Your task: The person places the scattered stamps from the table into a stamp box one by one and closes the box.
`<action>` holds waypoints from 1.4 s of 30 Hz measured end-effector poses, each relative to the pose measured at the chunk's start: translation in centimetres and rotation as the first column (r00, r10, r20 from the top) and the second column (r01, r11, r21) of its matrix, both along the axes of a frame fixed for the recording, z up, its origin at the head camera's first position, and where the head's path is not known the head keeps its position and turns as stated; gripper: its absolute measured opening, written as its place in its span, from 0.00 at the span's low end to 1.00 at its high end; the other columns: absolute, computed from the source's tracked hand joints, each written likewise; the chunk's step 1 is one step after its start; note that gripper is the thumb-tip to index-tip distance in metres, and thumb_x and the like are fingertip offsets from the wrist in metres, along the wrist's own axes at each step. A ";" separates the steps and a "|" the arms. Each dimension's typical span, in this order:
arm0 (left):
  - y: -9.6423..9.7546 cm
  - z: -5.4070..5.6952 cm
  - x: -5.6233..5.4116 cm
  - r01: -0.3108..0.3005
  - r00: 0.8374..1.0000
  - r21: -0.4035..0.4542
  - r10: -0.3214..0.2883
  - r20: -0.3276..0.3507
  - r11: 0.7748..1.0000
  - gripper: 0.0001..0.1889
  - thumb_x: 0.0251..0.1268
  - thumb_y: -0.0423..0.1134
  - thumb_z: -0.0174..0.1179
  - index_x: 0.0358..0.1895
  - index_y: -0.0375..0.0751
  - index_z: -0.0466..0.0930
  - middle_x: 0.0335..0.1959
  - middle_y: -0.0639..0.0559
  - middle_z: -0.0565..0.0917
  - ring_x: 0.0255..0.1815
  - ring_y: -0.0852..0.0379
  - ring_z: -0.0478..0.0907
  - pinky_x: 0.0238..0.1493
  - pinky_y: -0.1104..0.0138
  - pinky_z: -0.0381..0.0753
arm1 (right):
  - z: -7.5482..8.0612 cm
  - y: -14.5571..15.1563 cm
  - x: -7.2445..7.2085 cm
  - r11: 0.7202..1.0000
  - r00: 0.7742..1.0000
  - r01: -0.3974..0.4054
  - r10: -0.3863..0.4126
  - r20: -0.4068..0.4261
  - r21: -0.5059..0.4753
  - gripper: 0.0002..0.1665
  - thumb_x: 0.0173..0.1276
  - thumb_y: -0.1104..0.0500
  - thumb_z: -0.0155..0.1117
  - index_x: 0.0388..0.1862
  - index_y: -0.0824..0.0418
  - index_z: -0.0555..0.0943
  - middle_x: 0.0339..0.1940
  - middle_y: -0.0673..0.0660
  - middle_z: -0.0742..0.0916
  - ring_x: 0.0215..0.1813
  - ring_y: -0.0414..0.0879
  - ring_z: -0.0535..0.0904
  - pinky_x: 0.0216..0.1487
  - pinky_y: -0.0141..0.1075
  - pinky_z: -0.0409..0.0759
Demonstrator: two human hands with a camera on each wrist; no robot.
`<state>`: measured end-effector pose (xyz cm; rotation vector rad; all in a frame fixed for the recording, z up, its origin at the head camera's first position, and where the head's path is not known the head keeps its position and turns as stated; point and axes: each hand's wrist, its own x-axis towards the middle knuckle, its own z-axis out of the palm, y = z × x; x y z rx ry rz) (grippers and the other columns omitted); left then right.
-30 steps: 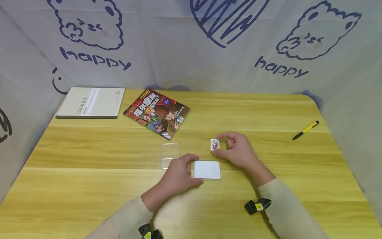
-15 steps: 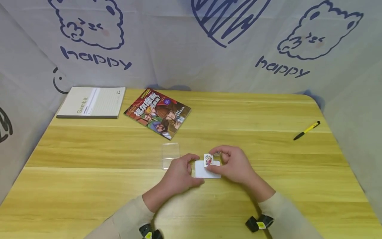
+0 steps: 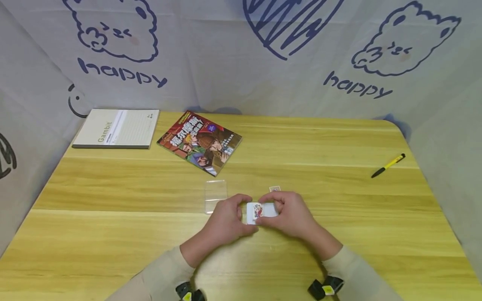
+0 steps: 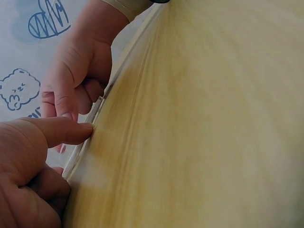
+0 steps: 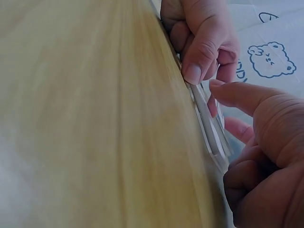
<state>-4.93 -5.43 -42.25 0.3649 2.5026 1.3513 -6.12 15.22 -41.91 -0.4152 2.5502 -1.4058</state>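
Note:
In the head view my left hand (image 3: 227, 218) holds the left end of a shallow clear plastic case (image 3: 278, 216) between thumb and fingers. A white card or sheet (image 3: 249, 214) fills the case. My right hand (image 3: 291, 213) pinches a small white card with a colourful figure (image 3: 257, 210) by its upper and lower edges. This small card overlaps the left half of the white surface. In the right wrist view the left thumb (image 5: 194, 71) presses at the rim of the case (image 5: 206, 128), and the right hand (image 5: 270, 118) is close beside it.
A clear plastic lid-like piece (image 3: 216, 195) lies left of the case. Another small card (image 3: 275, 189) shows partly behind the right hand. Farther back are a colourful comic-style book (image 3: 199, 143) and a notebook (image 3: 116, 128). A yellow and black pen (image 3: 388, 165) lies at the right.
My right hand has moved left and toward the body, bringing the small picture card over the white surface. Another small card has come into sight behind it. The left hand stays put.

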 end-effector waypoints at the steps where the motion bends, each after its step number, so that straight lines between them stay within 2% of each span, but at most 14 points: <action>1: 0.0 0.0 0.0 0.000 1.000 0.000 0.000 -0.002 1.000 0.37 0.41 0.37 0.81 0.59 0.32 0.77 0.19 0.55 0.71 0.17 0.62 0.65 0.18 0.69 0.65 | 0.0 0.0 0.0 1.000 1.000 -0.003 0.003 -0.002 0.004 0.25 0.45 0.55 0.87 0.42 0.58 0.88 0.32 0.51 0.85 0.31 0.45 0.79 0.28 0.36 0.79; 13: 0.0 0.3 -0.1 0.008 1.000 -0.023 -0.009 -0.019 1.000 0.37 0.42 0.39 0.81 0.60 0.33 0.77 0.19 0.55 0.71 0.17 0.62 0.65 0.18 0.68 0.66 | 0.0 -0.3 0.0 0.998 0.999 0.007 -0.005 -0.034 0.056 0.25 0.43 0.56 0.87 0.42 0.57 0.88 0.35 0.49 0.86 0.32 0.43 0.78 0.29 0.35 0.78; 19: 0.0 0.3 -0.2 0.006 1.000 -0.022 -0.007 -0.019 1.000 0.37 0.42 0.39 0.81 0.59 0.32 0.77 0.18 0.55 0.71 0.17 0.62 0.65 0.18 0.69 0.65 | 0.3 -0.2 0.0 0.998 1.000 0.017 -0.016 -0.016 0.065 0.26 0.42 0.56 0.88 0.42 0.58 0.88 0.35 0.49 0.86 0.32 0.43 0.78 0.30 0.35 0.78; 20: 0.0 0.3 -0.2 0.005 1.000 -0.023 -0.006 -0.019 1.000 0.37 0.42 0.39 0.81 0.59 0.32 0.77 0.18 0.55 0.71 0.17 0.62 0.65 0.18 0.68 0.65 | 0.3 -0.2 0.0 0.998 1.000 0.020 -0.020 -0.005 0.055 0.26 0.42 0.56 0.88 0.43 0.58 0.88 0.35 0.49 0.85 0.33 0.44 0.78 0.30 0.35 0.78; 22: 0.0 0.2 -0.1 0.003 1.000 -0.023 -0.004 -0.016 1.000 0.37 0.42 0.39 0.81 0.59 0.33 0.77 0.19 0.55 0.71 0.18 0.62 0.65 0.19 0.68 0.66 | 0.3 0.1 0.0 0.999 0.999 0.035 -0.036 0.021 0.027 0.26 0.42 0.56 0.88 0.43 0.58 0.88 0.27 0.47 0.82 0.31 0.42 0.75 0.30 0.33 0.76; 25: 0.0 0.1 -0.1 0.001 1.000 -0.027 -0.001 -0.012 1.000 0.37 0.41 0.39 0.81 0.59 0.33 0.77 0.20 0.54 0.71 0.19 0.61 0.66 0.19 0.68 0.67 | 0.3 0.7 -0.2 0.997 0.997 0.074 -0.073 0.037 -0.025 0.25 0.44 0.57 0.87 0.43 0.59 0.88 0.15 0.45 0.71 0.22 0.40 0.65 0.23 0.31 0.66; 27: 0.0 0.1 0.0 -0.001 1.000 -0.030 0.001 -0.010 1.000 0.37 0.41 0.39 0.82 0.59 0.33 0.77 0.20 0.54 0.71 0.19 0.61 0.66 0.20 0.67 0.67 | 0.3 1.2 -0.4 0.994 0.994 0.101 -0.100 0.036 -0.046 0.24 0.46 0.58 0.86 0.43 0.60 0.88 0.11 0.46 0.63 0.18 0.39 0.57 0.20 0.31 0.58; 29: 0.0 0.2 0.0 -0.003 1.000 -0.031 0.002 -0.011 1.000 0.37 0.41 0.39 0.82 0.59 0.34 0.77 0.20 0.54 0.71 0.19 0.61 0.66 0.20 0.67 0.67 | 0.4 1.8 -0.6 0.991 0.992 0.121 -0.120 0.028 -0.053 0.22 0.47 0.60 0.85 0.43 0.61 0.88 0.10 0.46 0.62 0.16 0.38 0.52 0.19 0.31 0.53; 38: 0.1 0.1 0.0 -0.004 1.000 -0.023 0.004 -0.018 1.000 0.37 0.40 0.38 0.82 0.59 0.33 0.78 0.21 0.54 0.72 0.21 0.60 0.67 0.21 0.67 0.68 | 0.4 3.5 -2.1 0.982 0.982 0.187 -0.186 0.023 -0.025 0.19 0.52 0.61 0.82 0.44 0.60 0.87 0.11 0.48 0.62 0.15 0.40 0.54 0.18 0.31 0.55; 42: 0.1 0.1 0.0 -0.002 1.000 -0.024 0.001 -0.017 1.000 0.37 0.40 0.38 0.82 0.59 0.33 0.77 0.22 0.54 0.72 0.21 0.60 0.67 0.21 0.67 0.68 | 0.3 3.8 -2.7 0.981 0.982 0.190 -0.190 -0.005 0.025 0.18 0.52 0.60 0.82 0.42 0.60 0.87 0.11 0.48 0.64 0.16 0.40 0.55 0.18 0.32 0.57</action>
